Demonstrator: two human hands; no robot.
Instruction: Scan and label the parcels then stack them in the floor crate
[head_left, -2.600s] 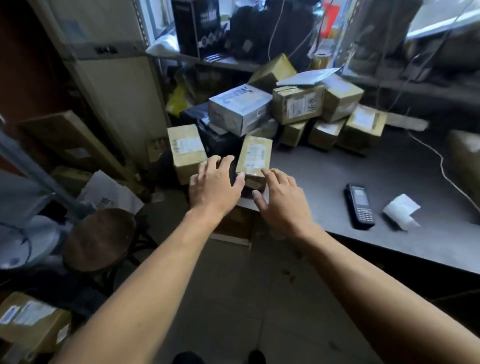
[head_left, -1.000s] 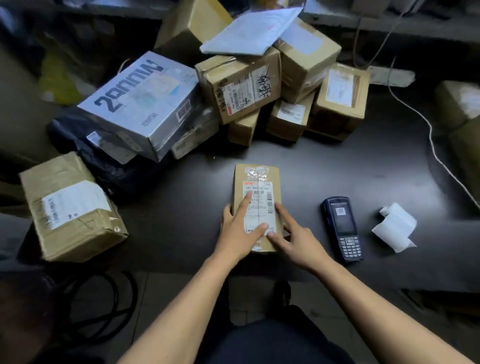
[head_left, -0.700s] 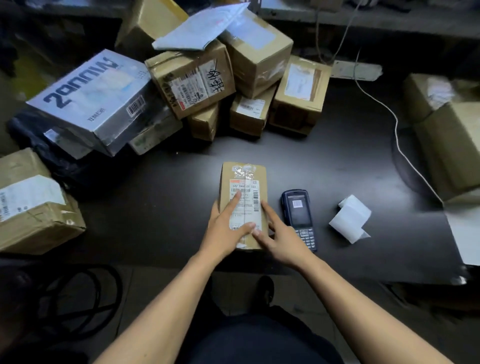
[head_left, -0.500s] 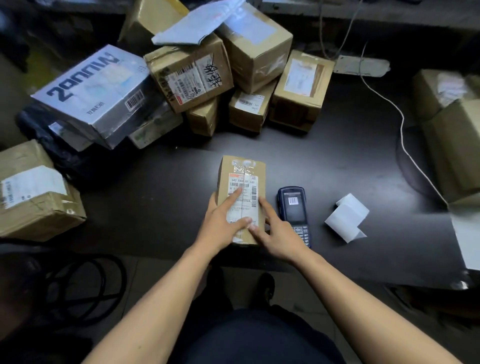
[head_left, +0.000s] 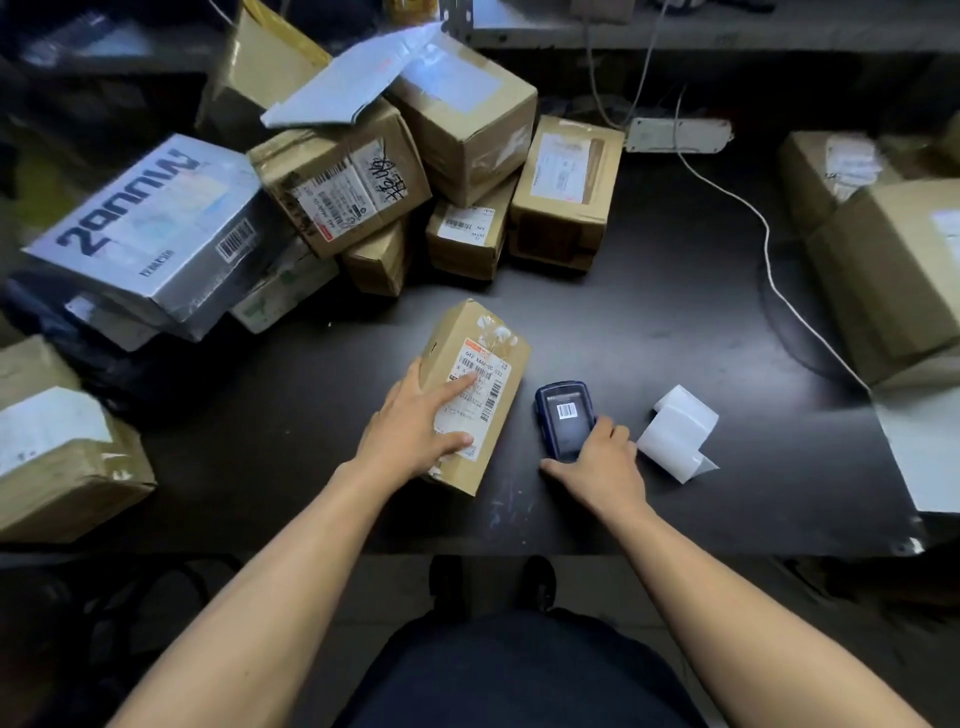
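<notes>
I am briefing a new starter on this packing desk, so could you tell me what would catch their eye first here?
First, the small brown parcel at the middle of the dark table, held down by the left hand with a finger on its label. Just right of it, the right hand grips the handheld scanner, with a white label roll beside it. Behind, a heap of parcels fills the far left, fronted by a silver box.

Dark, matte black tabletop (head_left: 649, 312) here, carrying a tall brown cardboard parcel with a white barcode label (head_left: 485, 364) up front. Just right of it lies a dark blue handheld scanner (head_left: 563, 410), then a curled white paper label strip (head_left: 675, 436). A heap of brown cardboard boxes (head_left: 467, 228) sits behind.
</notes>
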